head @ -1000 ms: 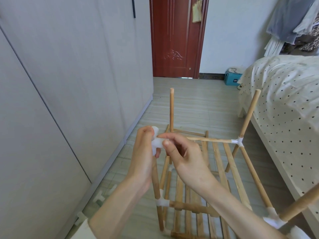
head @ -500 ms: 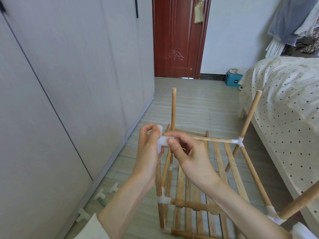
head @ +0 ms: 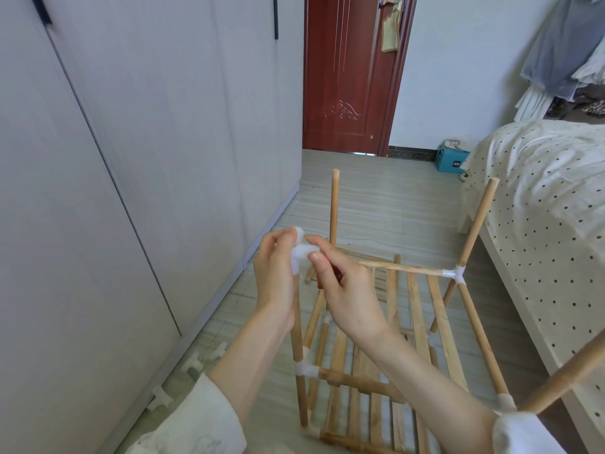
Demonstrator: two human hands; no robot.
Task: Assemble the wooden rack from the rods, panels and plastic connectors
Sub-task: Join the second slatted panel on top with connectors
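A half-built wooden rack (head: 376,381) stands on the floor in front of me, with slatted panels low down and upright rods joined by white plastic connectors. My left hand (head: 275,280) and my right hand (head: 343,290) both pinch a white connector (head: 300,252) that sits on top of the near left upright rod (head: 299,339). A thin cross rod (head: 402,268) runs from under my right hand to another connector (head: 455,274) on the right upright. A bare upright rod (head: 334,208) stands behind my hands.
Several loose white connectors (head: 193,363) lie on the floor by the grey wardrobe (head: 131,158) on the left. A bed with a dotted cover (head: 540,208) fills the right. A red door (head: 347,73) and a teal box (head: 451,162) are at the far end.
Both hands stay on the connector at the top of the near left rod; my right fingers have shifted slightly along it. The view has tilted a little.
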